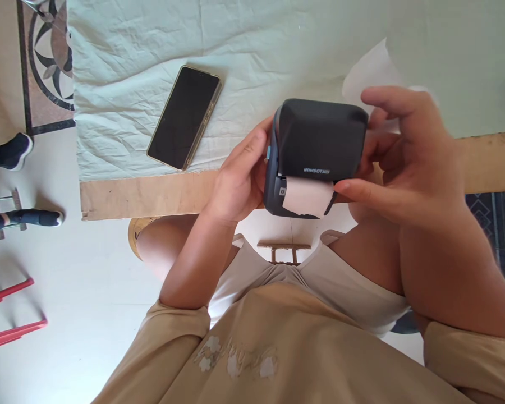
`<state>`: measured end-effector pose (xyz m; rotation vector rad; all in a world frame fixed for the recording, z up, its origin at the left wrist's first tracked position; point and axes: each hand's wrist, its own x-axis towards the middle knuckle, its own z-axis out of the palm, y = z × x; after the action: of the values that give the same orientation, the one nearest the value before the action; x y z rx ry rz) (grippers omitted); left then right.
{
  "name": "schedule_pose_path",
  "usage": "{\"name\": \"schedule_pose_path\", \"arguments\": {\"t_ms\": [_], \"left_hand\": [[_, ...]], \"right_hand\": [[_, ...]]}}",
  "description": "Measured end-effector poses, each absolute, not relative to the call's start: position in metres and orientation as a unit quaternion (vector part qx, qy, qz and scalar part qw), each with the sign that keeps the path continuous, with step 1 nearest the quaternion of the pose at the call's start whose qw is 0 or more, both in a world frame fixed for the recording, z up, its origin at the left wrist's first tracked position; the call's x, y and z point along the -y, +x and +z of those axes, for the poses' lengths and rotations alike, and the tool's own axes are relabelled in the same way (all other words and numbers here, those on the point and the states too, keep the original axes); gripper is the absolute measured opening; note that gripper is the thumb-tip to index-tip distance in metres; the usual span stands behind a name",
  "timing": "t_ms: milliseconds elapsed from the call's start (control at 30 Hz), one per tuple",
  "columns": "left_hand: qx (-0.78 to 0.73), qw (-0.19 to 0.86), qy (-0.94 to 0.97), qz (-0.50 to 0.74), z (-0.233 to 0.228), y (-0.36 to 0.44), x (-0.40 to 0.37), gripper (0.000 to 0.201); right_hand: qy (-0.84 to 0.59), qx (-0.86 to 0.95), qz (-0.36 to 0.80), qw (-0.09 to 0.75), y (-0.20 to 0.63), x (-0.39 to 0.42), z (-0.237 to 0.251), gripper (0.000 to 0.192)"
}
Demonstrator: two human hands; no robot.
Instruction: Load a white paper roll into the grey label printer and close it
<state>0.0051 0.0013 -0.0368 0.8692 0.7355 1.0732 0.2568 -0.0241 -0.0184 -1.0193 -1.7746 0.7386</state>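
Note:
A black label printer [322,140] with a "NIIMBOT" mark is held up at the table's front edge. White paper [307,195] with a torn, uneven end sticks out of its slot. Wrapped round the printer's left side is my left hand [239,174], its far fingers hidden beneath. My right hand [408,151] is at the right side, thumb at the paper's edge and other fingers curled by the casing. Its index finger is raised off the lid. Behind that hand shows a loose piece of white paper [370,70]; whether the fingers touch it I cannot tell.
A smartphone [185,118] with a dark screen lies left on the pale green cloth [126,67]. The table's bare wooden edge [143,196] runs in front of my lap. At far left are another person's dark shoes [14,151] and red chair legs [17,331] on the floor.

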Motion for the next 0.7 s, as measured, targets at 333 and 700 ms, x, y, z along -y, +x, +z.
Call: {"name": "schedule_pose_path", "arguments": {"t_ms": [333,700], "left_hand": [[-0.269,0.685,0.495,0.462,-0.039,0.001,-0.005,0.056],[-0.268,0.645,0.59,0.405,-0.042,0.002,-0.007,0.063]], "right_hand": [[-0.463,0.602,0.255,0.598,0.227,0.035,0.012,0.02],[-0.537,0.774,0.202,0.27,0.25,0.033,0.009,0.052]]}}
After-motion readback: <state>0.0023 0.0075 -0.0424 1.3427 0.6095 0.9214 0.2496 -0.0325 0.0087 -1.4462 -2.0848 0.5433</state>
